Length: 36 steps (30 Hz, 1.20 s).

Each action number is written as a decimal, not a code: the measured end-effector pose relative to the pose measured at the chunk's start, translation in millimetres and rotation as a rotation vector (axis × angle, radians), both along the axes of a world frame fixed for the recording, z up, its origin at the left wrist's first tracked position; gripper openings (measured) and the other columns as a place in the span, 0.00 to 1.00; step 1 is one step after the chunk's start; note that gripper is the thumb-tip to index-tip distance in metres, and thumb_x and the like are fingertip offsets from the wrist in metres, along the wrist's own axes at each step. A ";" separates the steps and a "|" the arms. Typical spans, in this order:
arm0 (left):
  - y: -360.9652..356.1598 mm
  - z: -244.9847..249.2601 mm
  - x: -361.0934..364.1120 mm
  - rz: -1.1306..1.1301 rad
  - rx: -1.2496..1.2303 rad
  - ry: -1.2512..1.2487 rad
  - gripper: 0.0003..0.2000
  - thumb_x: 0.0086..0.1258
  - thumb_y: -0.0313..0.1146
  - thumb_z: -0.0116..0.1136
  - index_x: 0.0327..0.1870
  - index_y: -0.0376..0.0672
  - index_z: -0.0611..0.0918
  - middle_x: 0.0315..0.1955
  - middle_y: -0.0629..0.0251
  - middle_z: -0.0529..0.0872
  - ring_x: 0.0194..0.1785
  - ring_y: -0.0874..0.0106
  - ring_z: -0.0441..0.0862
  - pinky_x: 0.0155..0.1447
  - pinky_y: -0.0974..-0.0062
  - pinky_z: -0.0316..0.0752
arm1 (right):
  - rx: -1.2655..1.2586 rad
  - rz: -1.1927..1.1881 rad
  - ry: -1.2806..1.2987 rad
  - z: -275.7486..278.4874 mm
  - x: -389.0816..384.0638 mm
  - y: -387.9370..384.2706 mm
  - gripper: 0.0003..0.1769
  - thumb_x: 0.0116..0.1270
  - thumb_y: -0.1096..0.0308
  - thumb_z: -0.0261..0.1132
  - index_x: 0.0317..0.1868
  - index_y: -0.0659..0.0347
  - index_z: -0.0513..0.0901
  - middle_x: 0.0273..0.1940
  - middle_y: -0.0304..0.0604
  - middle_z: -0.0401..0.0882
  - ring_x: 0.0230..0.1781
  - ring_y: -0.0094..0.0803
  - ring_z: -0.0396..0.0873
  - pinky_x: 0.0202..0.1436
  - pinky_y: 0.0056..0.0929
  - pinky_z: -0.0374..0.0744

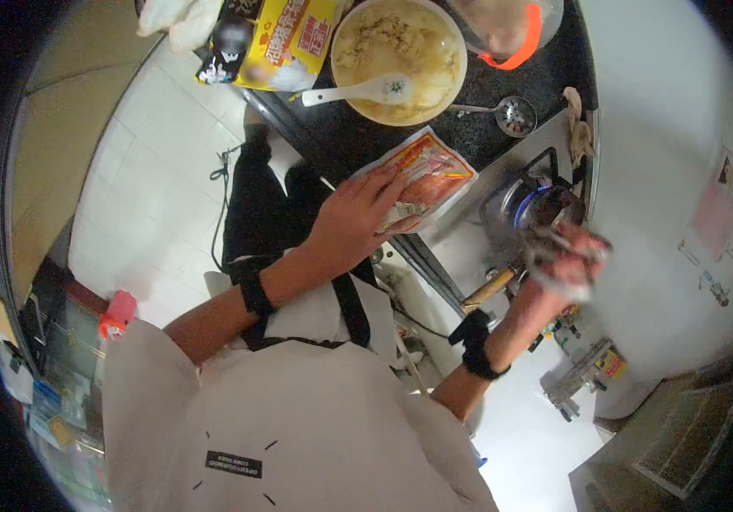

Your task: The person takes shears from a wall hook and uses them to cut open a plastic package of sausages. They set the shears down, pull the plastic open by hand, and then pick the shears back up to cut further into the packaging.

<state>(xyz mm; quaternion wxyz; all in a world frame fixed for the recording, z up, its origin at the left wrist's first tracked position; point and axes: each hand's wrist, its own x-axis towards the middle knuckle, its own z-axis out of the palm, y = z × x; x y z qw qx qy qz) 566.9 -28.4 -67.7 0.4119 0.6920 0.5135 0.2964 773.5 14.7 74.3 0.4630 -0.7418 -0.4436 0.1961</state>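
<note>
My left hand (353, 207) holds a red and white food packet (436, 181), its fingers laid over the near side at the counter edge. Over the stove, my right hand (573, 260) is smeared by motion. Around its fingers shows a blurred greyish object (545, 256), whose kind I cannot make out. Close beyond that hand, a small dark pan (545, 205) sits on the burner, and a wooden handle (487, 290) sticks out below it. Beyond the packet stands a large bowl (460, 72) of pale, lumpy food, with a white spoon (349, 92) resting across its rim.
A slotted metal spoon (515, 117) lies on the dark counter (469, 141). At the back are a yellow printed bag (285, 43) and a clear container with an orange band (533, 38). A crumpled cloth (579, 128) is by the wall. Below is white tiled floor (144, 171).
</note>
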 end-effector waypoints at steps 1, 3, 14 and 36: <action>-1.7 1.6 1.1 0.008 -0.013 -0.009 0.31 0.56 0.41 0.68 0.60 0.38 0.73 0.59 0.53 0.74 0.61 0.57 0.74 0.63 0.62 0.71 | 0.095 0.122 0.138 10.5 -1.0 -5.3 0.23 0.55 0.55 0.69 0.46 0.56 0.73 0.35 0.38 0.74 0.39 0.31 0.74 0.59 0.46 0.71; -1.5 1.8 -0.5 -0.024 -0.032 -0.026 0.29 0.56 0.32 0.63 0.60 0.37 0.71 0.56 0.51 0.73 0.61 0.55 0.71 0.66 0.60 0.66 | 0.292 0.360 0.421 22.7 -1.2 -13.3 0.44 0.41 0.31 0.73 0.49 0.54 0.70 0.35 0.35 0.68 0.41 0.32 0.71 0.66 0.52 0.64; -9.9 0.4 -2.3 -0.018 -0.002 -0.007 0.34 0.46 0.24 0.60 0.61 0.33 0.70 0.59 0.48 0.72 0.62 0.55 0.71 0.66 0.63 0.69 | 0.256 0.570 0.387 -11.8 -22.5 -24.3 0.54 0.32 0.19 0.63 0.49 0.56 0.68 0.38 0.37 0.67 0.41 0.33 0.71 0.67 0.58 0.63; -19.2 -10.2 7.1 0.068 0.175 0.098 0.21 0.57 0.30 0.54 0.53 0.35 0.77 0.54 0.51 0.78 0.53 0.60 0.80 0.53 0.68 0.79 | 0.360 0.298 0.211 -14.3 -63.2 -28.2 0.52 0.50 0.14 0.36 0.45 0.60 0.68 0.36 0.41 0.65 0.34 0.32 0.63 0.46 0.35 0.69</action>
